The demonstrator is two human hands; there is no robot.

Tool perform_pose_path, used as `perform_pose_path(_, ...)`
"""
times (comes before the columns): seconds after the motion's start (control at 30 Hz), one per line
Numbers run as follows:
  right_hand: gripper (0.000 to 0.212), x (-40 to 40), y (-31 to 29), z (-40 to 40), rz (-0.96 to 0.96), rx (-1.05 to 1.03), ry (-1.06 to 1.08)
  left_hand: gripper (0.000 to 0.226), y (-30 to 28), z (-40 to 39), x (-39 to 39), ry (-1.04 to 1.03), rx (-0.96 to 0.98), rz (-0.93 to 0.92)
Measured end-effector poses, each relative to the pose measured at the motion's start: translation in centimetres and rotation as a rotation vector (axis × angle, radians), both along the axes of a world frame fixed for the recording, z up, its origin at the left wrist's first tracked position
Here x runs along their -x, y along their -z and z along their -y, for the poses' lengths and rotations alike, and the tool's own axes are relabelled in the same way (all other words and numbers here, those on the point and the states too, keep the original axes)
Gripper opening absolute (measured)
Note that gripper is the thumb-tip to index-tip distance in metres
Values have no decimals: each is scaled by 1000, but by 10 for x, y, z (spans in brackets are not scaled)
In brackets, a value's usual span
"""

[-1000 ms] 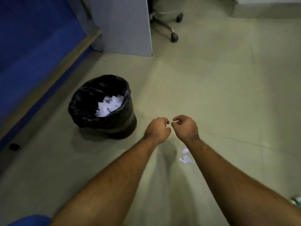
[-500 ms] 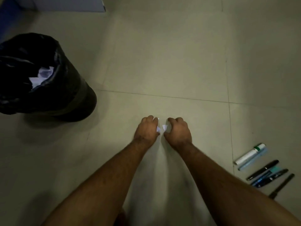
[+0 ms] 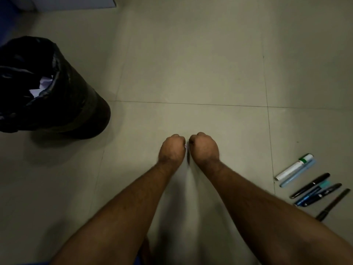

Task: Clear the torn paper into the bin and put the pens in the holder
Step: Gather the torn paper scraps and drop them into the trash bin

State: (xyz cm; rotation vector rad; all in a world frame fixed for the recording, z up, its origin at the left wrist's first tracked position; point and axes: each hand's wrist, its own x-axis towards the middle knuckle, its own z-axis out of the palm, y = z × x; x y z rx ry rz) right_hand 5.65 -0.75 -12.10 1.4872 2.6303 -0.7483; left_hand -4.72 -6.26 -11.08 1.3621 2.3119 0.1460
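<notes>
My left hand (image 3: 172, 150) and my right hand (image 3: 204, 148) are down at the floor, curled into fists side by side and almost touching. The torn paper scraps that lay between them are hidden inside the fists. A black-lined bin (image 3: 76, 111) stands at the left, with white torn paper (image 3: 44, 84) inside it. Several pens lie on the floor at the right: a white marker with a green band (image 3: 294, 166), a light blue pen (image 3: 297, 175), a black pen (image 3: 309, 185), a blue pen (image 3: 318, 195) and a dark pen (image 3: 333, 204). No pen holder is in view.
The floor is pale tile (image 3: 191, 64) with grout lines. A grey panel edge (image 3: 76, 1) and a blue surface (image 3: 7, 8) sit at the top left, behind the bin.
The view has dropped from the bin to the floor. My hands have come down onto the white scraps and closed, and the scraps no longer show.
</notes>
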Motion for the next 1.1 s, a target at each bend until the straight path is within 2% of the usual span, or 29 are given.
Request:
perform_pose_path(0.2,31,-4,1,5,-20,82,95,17,-7,6,16,-360,-105,230)
perform_pose_path(0.27,33,-5,-1,13,-107,148,155,20,-11,11,19,-411,-100,269)
perform_pose_path(0.37,26,2,-7,28,-204,182,121,15,-12,19,25,-467,-89,273)
perform_pose_path(0.47,21,8,-10,39,-208,151,80,5,-16,24,28,-434,-68,254)
perform_pose_path(0.57,24,7,-8,44,-151,82,32,11,-15,23,29,-401,-85,252)
perform_pose_path(0.73,22,2,-7,45,-60,80,32,23,-12,16,25,-316,-83,245)
perform_pose_path(0.87,24,6,-11,41,-15,70,12,20,-10,16,21,-166,-43,209)
perform_pose_path(0.93,25,7,-10,39,16,54,4,27,-9,17,21,-95,-14,184)
perform_pose_path(1.1,25,7,-9,40,51,15,-19,28,-8,14,18,-41,16,102)
